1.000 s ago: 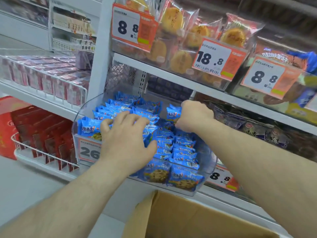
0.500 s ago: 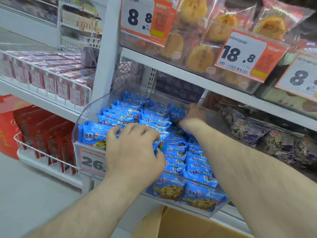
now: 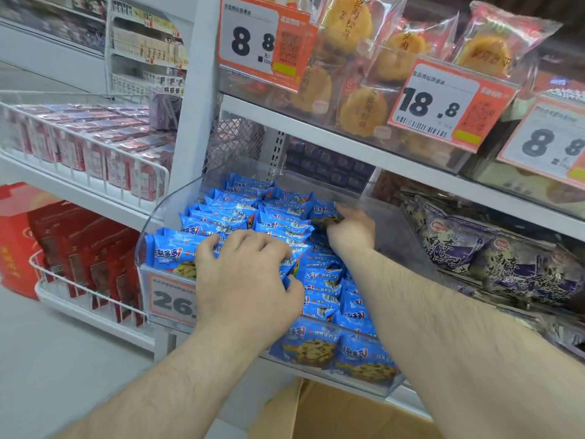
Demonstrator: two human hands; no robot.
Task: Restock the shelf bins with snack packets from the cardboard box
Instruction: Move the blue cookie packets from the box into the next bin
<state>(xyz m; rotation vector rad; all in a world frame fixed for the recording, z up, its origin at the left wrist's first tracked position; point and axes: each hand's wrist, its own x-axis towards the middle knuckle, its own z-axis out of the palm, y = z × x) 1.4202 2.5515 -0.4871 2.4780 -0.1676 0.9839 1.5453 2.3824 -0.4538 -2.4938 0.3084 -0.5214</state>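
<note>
A clear plastic shelf bin (image 3: pixel 172 202) is packed with rows of blue snack packets (image 3: pixel 221 217). My left hand (image 3: pixel 247 274) lies over the front rows, fingers curled down over the packet tops and thumb pressed against their right side. My right hand (image 3: pixel 351 231) reaches deeper into the bin's right side, its fingers curled round one blue packet (image 3: pixel 323 213) near the back. The open cardboard box (image 3: pixel 335 413) sits below the bin at the bottom edge; its inside is out of sight.
A shelf above holds bagged yellow cakes (image 3: pixel 348 23) behind orange price tags (image 3: pixel 443 103). Purple-wrapped packets (image 3: pixel 493 258) fill the neighbouring bin on the right. Wire baskets of red boxes (image 3: pixel 95 264) and pink packs (image 3: pixel 79 137) stand left, over grey floor (image 3: pixel 63 359).
My right hand pushed further back into the bin with a packet. My left hand's fingers curled more over the front rows. The view moved closer and lower.
</note>
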